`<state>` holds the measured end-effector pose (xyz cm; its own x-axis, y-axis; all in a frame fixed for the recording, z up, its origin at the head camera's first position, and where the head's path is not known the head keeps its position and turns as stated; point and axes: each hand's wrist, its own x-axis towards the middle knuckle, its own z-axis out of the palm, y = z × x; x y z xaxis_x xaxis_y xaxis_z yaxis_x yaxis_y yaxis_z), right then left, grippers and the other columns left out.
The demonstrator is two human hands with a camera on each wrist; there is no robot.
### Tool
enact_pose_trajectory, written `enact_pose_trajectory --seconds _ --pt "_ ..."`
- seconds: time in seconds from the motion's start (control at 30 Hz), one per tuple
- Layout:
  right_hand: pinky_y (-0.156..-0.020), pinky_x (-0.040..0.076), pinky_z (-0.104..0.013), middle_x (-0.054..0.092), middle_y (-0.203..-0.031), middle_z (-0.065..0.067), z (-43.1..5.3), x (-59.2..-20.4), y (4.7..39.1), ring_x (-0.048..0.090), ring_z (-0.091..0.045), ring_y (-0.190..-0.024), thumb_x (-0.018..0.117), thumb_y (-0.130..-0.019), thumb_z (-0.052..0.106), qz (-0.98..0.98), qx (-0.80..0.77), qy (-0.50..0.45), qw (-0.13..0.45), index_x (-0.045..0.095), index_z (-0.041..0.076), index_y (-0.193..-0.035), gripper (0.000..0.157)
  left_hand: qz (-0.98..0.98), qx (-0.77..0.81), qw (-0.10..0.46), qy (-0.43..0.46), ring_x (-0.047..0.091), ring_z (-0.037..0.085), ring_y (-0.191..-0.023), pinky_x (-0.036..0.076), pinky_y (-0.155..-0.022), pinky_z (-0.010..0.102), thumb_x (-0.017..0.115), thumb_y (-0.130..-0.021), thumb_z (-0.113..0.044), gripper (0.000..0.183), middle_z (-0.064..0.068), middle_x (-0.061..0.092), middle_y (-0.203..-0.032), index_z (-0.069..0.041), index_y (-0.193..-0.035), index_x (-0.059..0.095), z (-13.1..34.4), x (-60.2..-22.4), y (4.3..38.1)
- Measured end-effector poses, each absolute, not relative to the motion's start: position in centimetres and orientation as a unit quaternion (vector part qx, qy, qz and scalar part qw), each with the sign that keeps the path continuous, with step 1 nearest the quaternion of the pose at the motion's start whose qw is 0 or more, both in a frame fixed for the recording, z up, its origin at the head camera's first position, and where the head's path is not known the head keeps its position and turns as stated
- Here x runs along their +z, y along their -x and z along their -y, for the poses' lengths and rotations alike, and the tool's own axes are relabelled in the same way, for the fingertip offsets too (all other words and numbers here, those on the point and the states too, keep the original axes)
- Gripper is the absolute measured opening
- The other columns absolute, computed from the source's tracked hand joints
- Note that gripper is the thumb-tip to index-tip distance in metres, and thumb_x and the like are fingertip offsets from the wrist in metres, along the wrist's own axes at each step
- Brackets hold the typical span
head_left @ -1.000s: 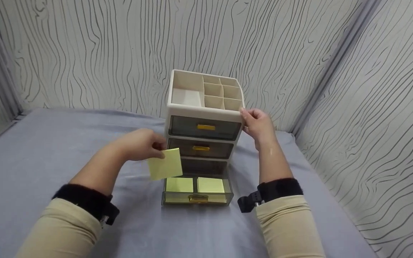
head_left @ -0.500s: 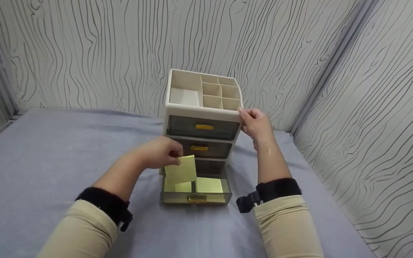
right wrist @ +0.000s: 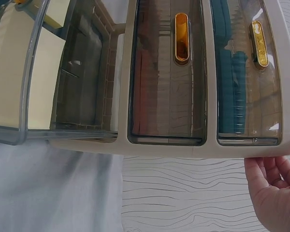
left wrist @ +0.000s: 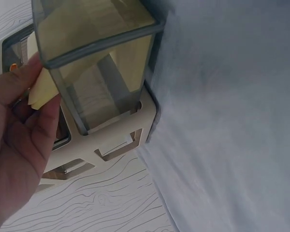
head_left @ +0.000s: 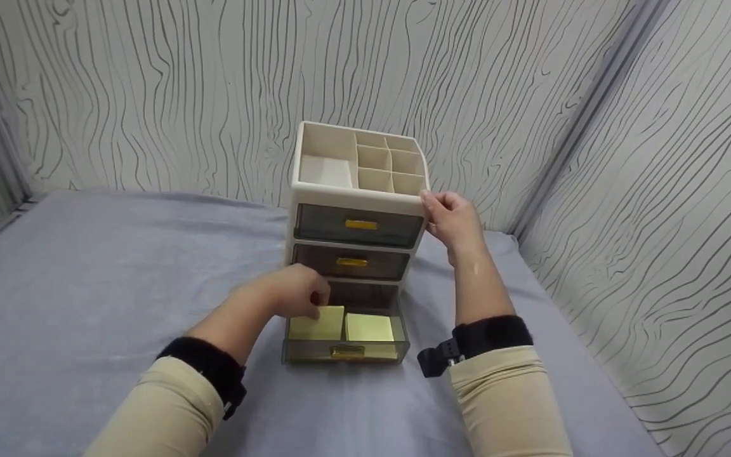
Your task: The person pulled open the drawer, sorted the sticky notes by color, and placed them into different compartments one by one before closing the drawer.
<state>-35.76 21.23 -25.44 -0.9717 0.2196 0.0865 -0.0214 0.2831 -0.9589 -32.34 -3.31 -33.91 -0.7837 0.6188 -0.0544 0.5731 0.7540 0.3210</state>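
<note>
A white desktop organizer [head_left: 359, 198] stands on the cloth, its see-through bottom drawer [head_left: 302, 353] pulled out. Between thumb and fingers, my left hand [head_left: 294, 291] pinches a pad of yellow sticky notes [head_left: 320, 319] at the left half of that drawer. The left wrist view shows this pad [left wrist: 44, 92] tilted at the drawer's edge, partly behind its wall. Another yellow sticky note stack [head_left: 370, 327] lies in the right half. My right hand [head_left: 455, 219] grips the organizer's upper right front corner; in the right wrist view its fingertips [right wrist: 255, 166] touch the side.
The upper two drawers are closed, with amber handles [head_left: 361, 224]. Teal items [right wrist: 227, 82] show through the top one, reddish ones [right wrist: 144, 92] through the middle one. Open compartments [head_left: 375, 158] divide the organizer's top. Grey-blue cloth [head_left: 118, 285] covers the table; patterned walls [head_left: 181, 95] stand behind.
My left hand has moved right and down, bringing the sticky note pad from beside the organizer into the left part of the open drawer. The right hand keeps its hold on the corner.
</note>
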Motion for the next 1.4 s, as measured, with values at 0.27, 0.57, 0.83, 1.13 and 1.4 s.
enact_pose_trajectory --seconds 0.27,0.57,0.83,1.13,1.4 --pt "-0.089 0.046 -0.031 0.053 -0.108 -0.009 -21.2 -25.5 35.8 0.053 -0.020 -0.103 0.057 -0.090 0.033 0.792 0.598 0.063 0.102 0.055 0.005 -0.100 0.030 -0.932 0.104 0.058 -0.342 0.048 0.013 -0.067 0.042 -0.062 0.030 0.066 -0.076 -0.005 0.016 -0.006 0.050 -0.068 -0.016 -0.075 0.054 3.2 -34.0 32.2" --pt "-0.088 0.047 -0.031 0.053 -0.108 -0.010 -21.2 -25.4 35.8 0.054 -0.020 -0.103 0.057 -0.090 0.032 0.792 0.599 0.063 0.102 0.055 0.006 -0.098 0.028 -0.940 0.025 0.008 -0.342 0.050 0.015 -0.065 0.045 -0.062 0.031 0.052 -0.077 0.007 0.020 -0.003 0.052 -0.070 -0.013 -0.076 0.055 2.1 -34.6 32.0" --pt "-0.090 0.046 -0.032 0.053 -0.109 -0.010 -21.2 -25.4 35.7 0.053 -0.021 -0.104 0.057 -0.090 0.034 0.797 0.592 0.068 0.102 0.056 0.006 -0.101 0.030 -0.947 -0.016 -0.023 -0.321 0.053 0.017 -0.063 0.047 -0.065 0.035 0.056 -0.083 -0.004 0.023 -0.001 0.055 -0.067 -0.013 -0.062 0.051 1.5 -35.5 32.3" --pt "-0.089 0.046 -0.032 0.053 -0.111 -0.011 -21.1 -25.4 35.7 0.054 -0.021 -0.105 0.057 -0.090 0.034 0.794 0.597 0.056 0.104 0.055 0.004 -0.103 0.032 -0.955 -0.028 -0.004 -0.296 0.061 0.023 -0.073 0.050 -0.069 0.038 0.057 -0.084 -0.011 0.014 0.004 0.063 -0.075 -0.011 -0.070 0.059 1.0 -37.1 32.4" --pt "-0.088 0.046 -0.032 0.053 -0.111 -0.011 -21.2 -25.3 35.6 0.055 -0.021 -0.103 0.056 -0.091 0.033 0.791 0.600 0.061 0.100 0.055 0.004 -0.105 0.032 -0.956 -0.029 0.004 -0.291 0.061 0.023 -0.077 0.050 -0.073 0.038 0.057 -0.083 -0.009 0.011 0.005 0.065 -0.080 -0.011 -0.074 0.063 0.7 -37.0 32.5"
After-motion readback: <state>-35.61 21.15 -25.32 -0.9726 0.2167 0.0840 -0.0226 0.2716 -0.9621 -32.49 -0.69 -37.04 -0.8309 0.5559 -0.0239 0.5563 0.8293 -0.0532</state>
